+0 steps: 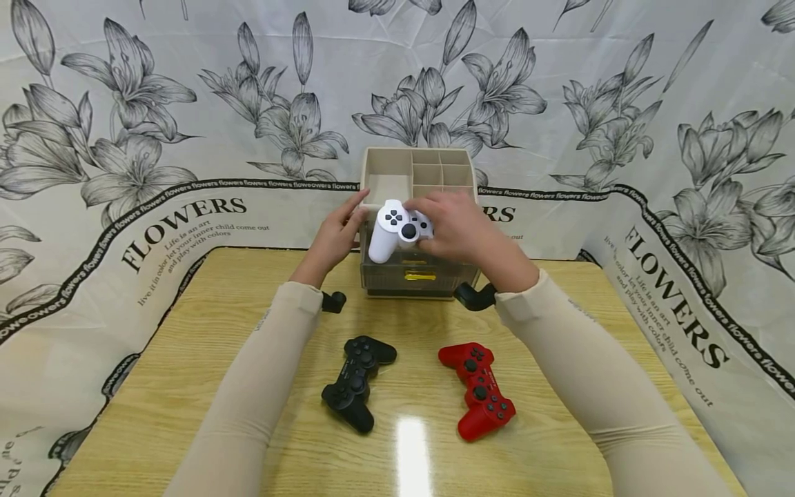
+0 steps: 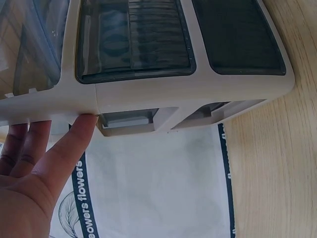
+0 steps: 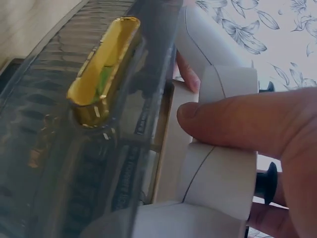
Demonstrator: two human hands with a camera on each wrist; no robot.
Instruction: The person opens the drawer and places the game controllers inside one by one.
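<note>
Right hand (image 1: 459, 231) gripped white controller (image 1: 397, 231), long axis crosswise, just above the organizer (image 1: 388, 162). Left hand (image 1: 335, 238), fingers straight, touched the organizer's left side.

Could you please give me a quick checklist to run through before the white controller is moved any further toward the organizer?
1. Right hand grips the white controller: ok.
2. Left hand steadies the organizer, fingers straight against its side: ok.
3. Large top compartment bare: ok, as far as visible.
4. Front drawer closed: ok, seemingly.
5. Black controller and red controller lie apart on the table: ok.
6. Controller fits the compartment: cannot tell.
</note>
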